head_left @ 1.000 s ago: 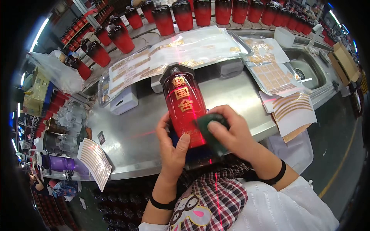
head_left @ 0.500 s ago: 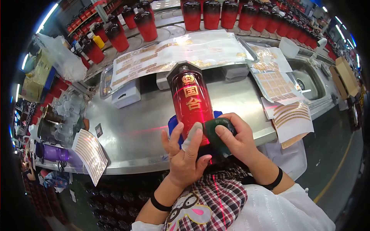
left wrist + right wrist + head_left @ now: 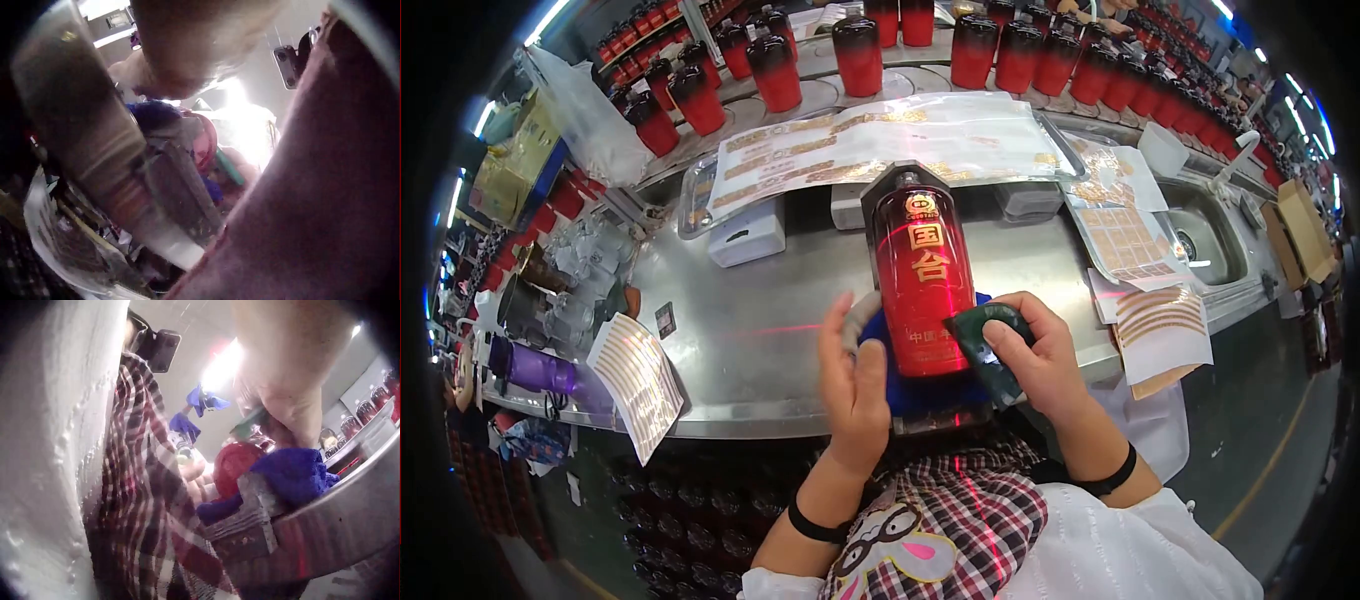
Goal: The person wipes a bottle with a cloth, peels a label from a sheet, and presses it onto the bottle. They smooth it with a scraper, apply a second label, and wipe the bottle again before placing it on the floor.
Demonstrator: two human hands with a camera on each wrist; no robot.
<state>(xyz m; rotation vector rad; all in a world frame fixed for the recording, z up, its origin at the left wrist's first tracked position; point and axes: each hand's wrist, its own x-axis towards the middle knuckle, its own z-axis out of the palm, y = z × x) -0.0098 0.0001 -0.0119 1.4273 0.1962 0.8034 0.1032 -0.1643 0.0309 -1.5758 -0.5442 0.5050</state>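
Observation:
A glossy red bottle (image 3: 925, 290) with gold characters lies on its back in the head view, its neck away from me, over a blue cloth (image 3: 883, 375) on a stand at the bench edge. My right hand (image 3: 1045, 365) pinches a dark green flat scraper-like pad (image 3: 990, 350) between thumb and fingers, its edge at the bottle's lower right side. Along the bottle's left side is my left hand (image 3: 855, 395), fingers extended and thumb raised; one finger wears a pale finger cover (image 3: 861, 312). In the right wrist view, the bottle's round red base (image 3: 234, 469) shows above the blue cloth (image 3: 290, 478).
Behind the bottle, a tray carries white sheets (image 3: 870, 145) of gold decals. More decal sheets (image 3: 1130, 245) lie right, beside a sink (image 3: 1210, 240). A striped sheet (image 3: 638, 385) overhangs the front left edge near a purple bottle (image 3: 540, 368). Red-black bottles (image 3: 775, 75) line the back.
My left hand came over the bottle's lower end, then moved back to its left side. My right hand keeps the green pad at the bottle's lower right. Lower lettering is uncovered now.

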